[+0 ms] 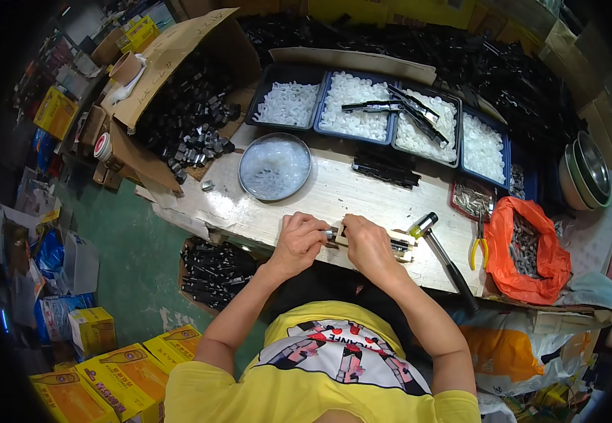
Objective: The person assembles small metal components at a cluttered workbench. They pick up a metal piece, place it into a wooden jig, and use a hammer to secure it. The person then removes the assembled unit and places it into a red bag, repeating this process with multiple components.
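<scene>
My left hand (297, 244) pinches a small silver metal piece (330, 234) at the near edge of the workbench. Close on its right, my right hand (369, 247) is closed over a light wooden block (341, 238), and its fingers hide most of it. From under that hand a dark strip (399, 244) sticks out to the right, beside pale wood. A hammer (443, 257) with a yellow-green face lies right of my hands, its black handle reaching past the bench edge. Ahead of my left hand stands a round metal dish (243, 170) of small translucent parts.
Trays (318, 128) of white plastic parts line the back, with black assembled pieces (419, 116) across them. A cardboard box (136, 113) of black and silver parts stands left. Yellow-handled pliers (485, 252) and an orange bag (510, 271) of metal parts lie right. Stacked bowls (567, 176) stand beyond.
</scene>
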Tool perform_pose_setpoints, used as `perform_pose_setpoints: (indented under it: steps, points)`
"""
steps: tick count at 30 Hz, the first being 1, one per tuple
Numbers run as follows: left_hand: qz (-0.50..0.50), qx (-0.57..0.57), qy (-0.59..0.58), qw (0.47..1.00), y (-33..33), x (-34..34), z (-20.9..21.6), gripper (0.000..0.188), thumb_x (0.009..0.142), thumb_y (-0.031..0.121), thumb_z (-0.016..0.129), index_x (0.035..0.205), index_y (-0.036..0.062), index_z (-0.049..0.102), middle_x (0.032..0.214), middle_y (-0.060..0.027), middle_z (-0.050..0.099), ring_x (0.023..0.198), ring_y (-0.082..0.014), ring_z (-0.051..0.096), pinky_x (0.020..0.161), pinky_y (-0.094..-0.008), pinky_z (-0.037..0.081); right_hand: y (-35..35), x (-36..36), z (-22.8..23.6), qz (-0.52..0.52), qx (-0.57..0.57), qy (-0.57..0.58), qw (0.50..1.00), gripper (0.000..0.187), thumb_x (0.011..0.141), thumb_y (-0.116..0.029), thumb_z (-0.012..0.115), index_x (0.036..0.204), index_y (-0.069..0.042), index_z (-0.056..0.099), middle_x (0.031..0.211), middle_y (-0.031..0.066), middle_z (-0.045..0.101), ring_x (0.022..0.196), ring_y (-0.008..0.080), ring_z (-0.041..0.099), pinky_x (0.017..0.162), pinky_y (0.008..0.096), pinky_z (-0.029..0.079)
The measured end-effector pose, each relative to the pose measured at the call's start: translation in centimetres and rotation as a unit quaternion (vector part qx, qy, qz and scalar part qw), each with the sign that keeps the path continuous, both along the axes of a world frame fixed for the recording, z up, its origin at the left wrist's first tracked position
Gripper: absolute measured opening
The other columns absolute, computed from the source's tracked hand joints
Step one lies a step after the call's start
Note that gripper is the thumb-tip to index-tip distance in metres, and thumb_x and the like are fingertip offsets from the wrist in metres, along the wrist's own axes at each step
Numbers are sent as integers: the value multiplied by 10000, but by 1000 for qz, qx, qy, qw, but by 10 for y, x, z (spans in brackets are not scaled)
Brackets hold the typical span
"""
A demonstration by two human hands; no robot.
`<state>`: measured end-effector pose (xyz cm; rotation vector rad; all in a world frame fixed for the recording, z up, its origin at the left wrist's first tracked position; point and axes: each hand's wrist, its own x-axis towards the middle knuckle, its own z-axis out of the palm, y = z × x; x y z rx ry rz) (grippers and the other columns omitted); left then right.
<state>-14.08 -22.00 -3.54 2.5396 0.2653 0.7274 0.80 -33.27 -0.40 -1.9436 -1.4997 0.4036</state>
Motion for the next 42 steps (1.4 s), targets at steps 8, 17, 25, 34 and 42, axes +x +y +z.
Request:
perform_pose_setpoints:
  steps: [8, 17, 25, 34, 42]
  points:
    - [69, -99, -5, 993, -4, 1, 2, 247, 674, 90, 696, 897, 52, 598, 898, -58, 579, 865, -230, 515, 747, -332, 350, -9, 26, 21, -7, 1, 233, 972, 168, 827, -10, 536, 981, 6, 604, 870, 121, 623, 697, 229, 602, 624, 284, 476]
    - [51, -47, 29, 997, -8, 0, 3, 248, 634, 16, 709, 856, 38, 600, 870, -72, 568, 815, -248, 517, 720, -331, 391, -54, 18, -6, 61, 0, -218, 974, 313, 782, -110, 590, 1089, -60, 563, 1248, 32, 492, 1113, 208, 455, 928, 466, 294]
    - [-16, -186, -53, 981, 3, 21, 27, 267, 627, -11, 710, 874, 12, 612, 849, -81, 585, 778, -233, 539, 684, -303, 437, -55, 27, -9, 15, 102, -76, 992, 311, 824, -96, 547, 1131, -45, 537, 1178, 74, 537, 1063, 238, 478, 890, 401, 292]
    - [-112, -97, 80, 986, -3, 55, 36, 242, 649, -19, 693, 875, 28, 619, 890, -58, 548, 796, -213, 501, 695, -301, 443, -56, 30, -12, -28, 153, -10, 988, 278, 815, -93, 560, 1084, -24, 554, 1018, 87, 583, 935, 245, 492, 829, 364, 306]
    - [3, -565, 21, 825, -5, 45, 9, 80, 751, -3, 672, 809, 1, 617, 847, 0, 462, 690, -44, 491, 575, -168, 438, -56, 28, -13, -41, 156, -5, 987, 240, 816, -99, 562, 1042, -20, 570, 971, 86, 586, 902, 242, 494, 813, 358, 308]
